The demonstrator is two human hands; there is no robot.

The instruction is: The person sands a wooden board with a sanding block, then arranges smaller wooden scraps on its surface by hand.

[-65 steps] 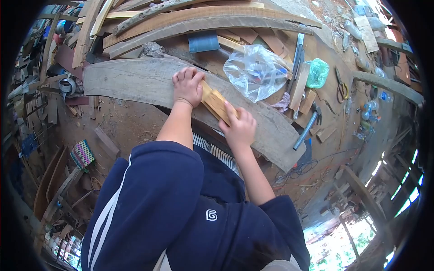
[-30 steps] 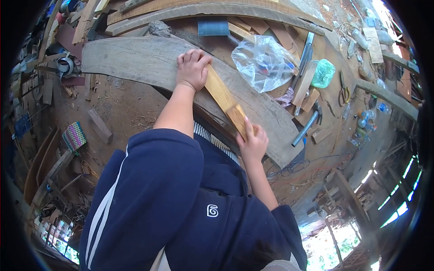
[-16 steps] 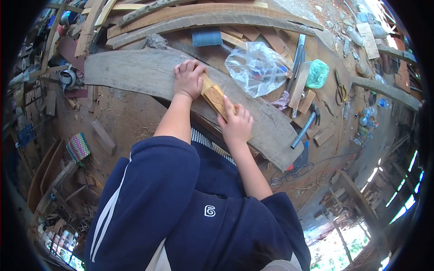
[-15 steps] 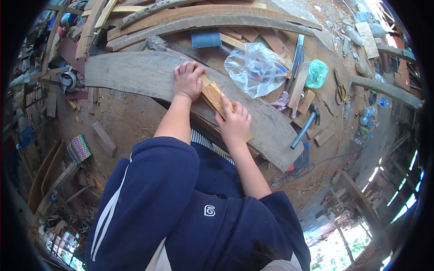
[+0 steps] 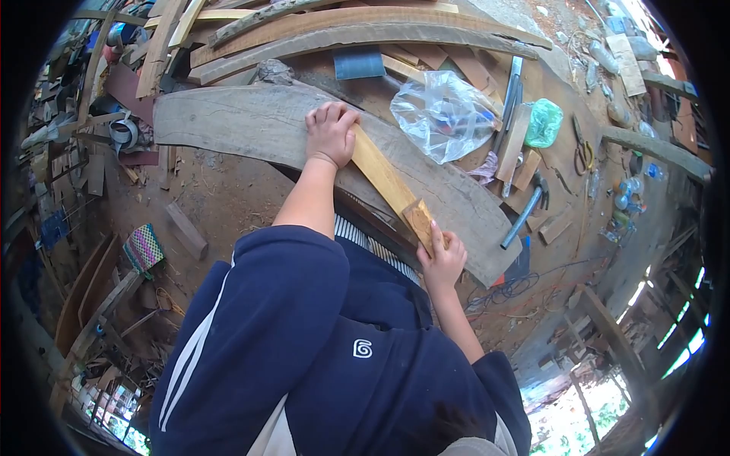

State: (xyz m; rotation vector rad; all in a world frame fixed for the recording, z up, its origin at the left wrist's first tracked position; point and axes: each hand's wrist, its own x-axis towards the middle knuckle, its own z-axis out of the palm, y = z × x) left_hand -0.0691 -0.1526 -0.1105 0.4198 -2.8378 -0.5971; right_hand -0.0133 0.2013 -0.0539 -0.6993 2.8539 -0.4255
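A narrow, light wooden strip point(image 5: 384, 171) lies slantwise on a wide grey plank point(image 5: 228, 114). My left hand point(image 5: 331, 137) is closed around the strip's far end and presses it against the plank. Near the other end, my right hand point(image 5: 445, 258) holds a creased, yellow-brown piece of sandpaper point(image 5: 419, 219) flat on top of the strip. The fingers of this hand curl over the sandpaper's lower edge and the strip's side, and they hide the strip's near end.
On the plank's right end rests a hammer point(image 5: 523, 216). Beyond the plank are a clear plastic bag point(image 5: 445, 118), a green bag point(image 5: 544, 123), pliers point(image 5: 582, 144) and stacked boards point(image 5: 365, 38). A woven checked piece point(image 5: 143, 249) is on the ground at left.
My right hand and the sandpaper have slid down along the strip toward its near end, uncovering its middle. My left hand keeps its hold. The whole view has shifted slightly.
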